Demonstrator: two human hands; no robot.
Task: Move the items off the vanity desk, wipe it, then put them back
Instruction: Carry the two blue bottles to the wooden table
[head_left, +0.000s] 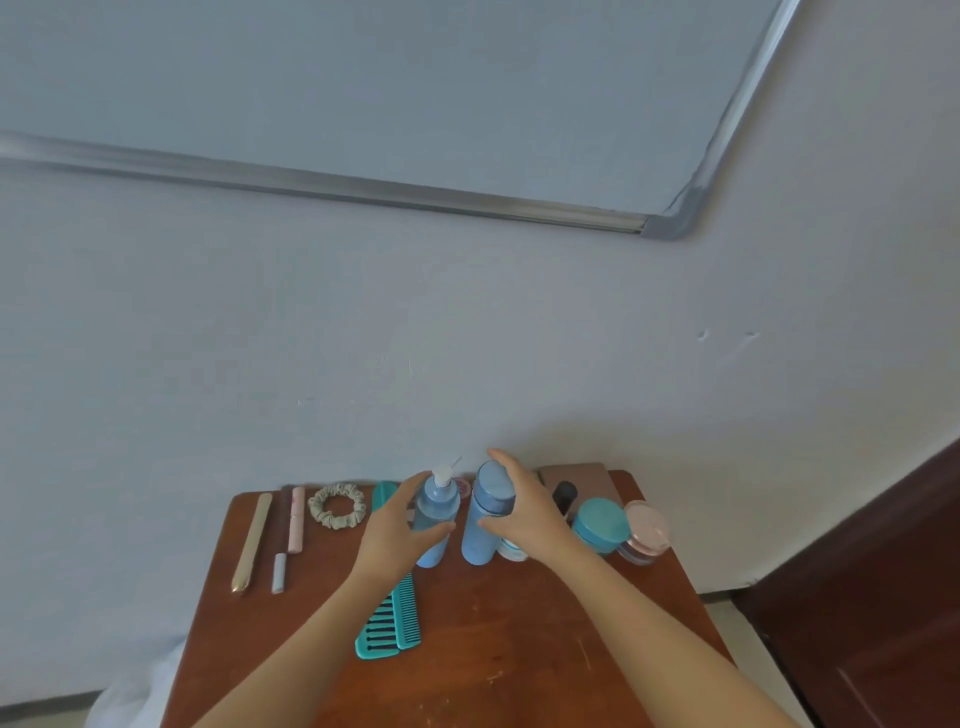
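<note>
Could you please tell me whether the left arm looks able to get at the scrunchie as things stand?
Probably yes, once freed: the left grip is wrapped round the pump bottle. The scrunchie lies in the open just to its left, with only the flat teal comb between them.

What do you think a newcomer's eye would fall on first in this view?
The two hands at the back of the brown desk: the left hand curls round a blue pump bottle, the right hand round a blue capped bottle beside it. Teal combs lie nearer, under the left forearm.
</note>
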